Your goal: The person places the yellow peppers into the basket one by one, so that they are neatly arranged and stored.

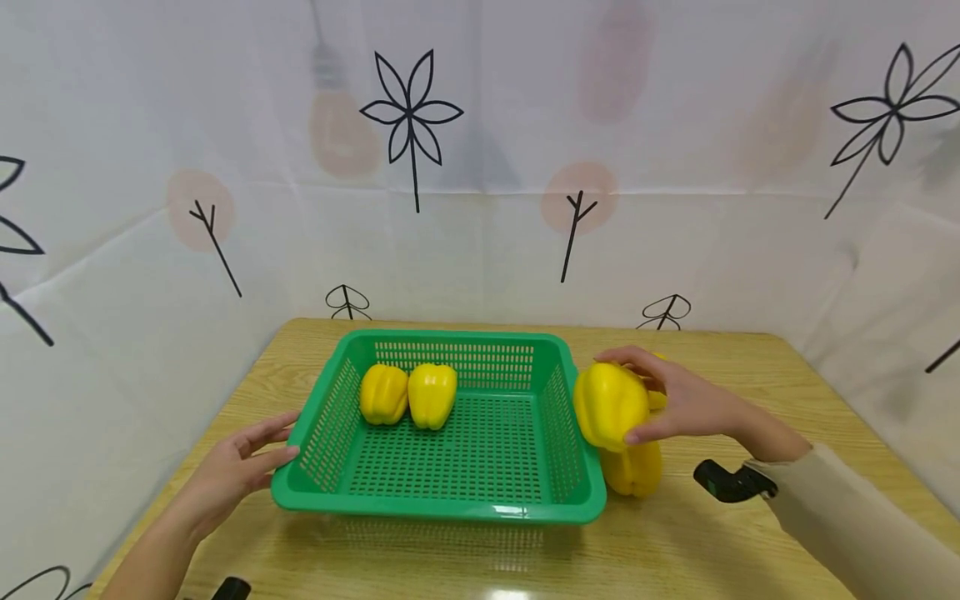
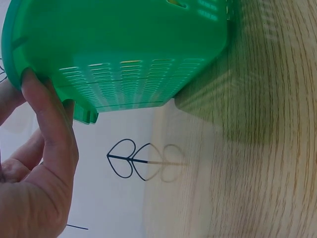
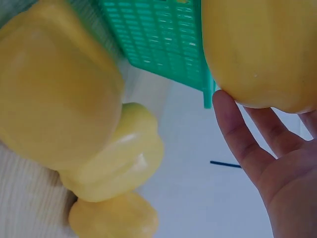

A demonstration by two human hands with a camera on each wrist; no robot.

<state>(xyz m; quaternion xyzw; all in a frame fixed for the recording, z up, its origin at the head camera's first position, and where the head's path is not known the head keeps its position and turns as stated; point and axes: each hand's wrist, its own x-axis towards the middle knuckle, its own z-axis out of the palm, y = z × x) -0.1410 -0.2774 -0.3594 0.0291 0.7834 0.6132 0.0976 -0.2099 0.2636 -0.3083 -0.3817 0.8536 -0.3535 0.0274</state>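
A green plastic basket [image 1: 442, 507] with slotted walls stands on the table. Two yellow bell peppers, one [image 1: 384, 394] beside the other [image 1: 432, 396], lie in its back left part. My left hand [image 1: 236, 471] grips the basket's left rim, with fingertips under the lip in the left wrist view. At the right rim, my right hand [image 1: 667, 396] holds another yellow bell pepper [image 1: 611, 406] between thumb and fingers, raised above the table. Below it a bell pepper [image 1: 633, 471] rests beside the basket. The right wrist view shows more bell peppers [image 3: 119, 156] behind that one, partly hidden in the head view.
The wooden table [image 1: 720, 533] reaches back to a white cloth backdrop [image 1: 480, 250] printed with plants. Loose bell peppers stand close against the basket's right side. A black device [image 1: 735, 482] sits at my right wrist.
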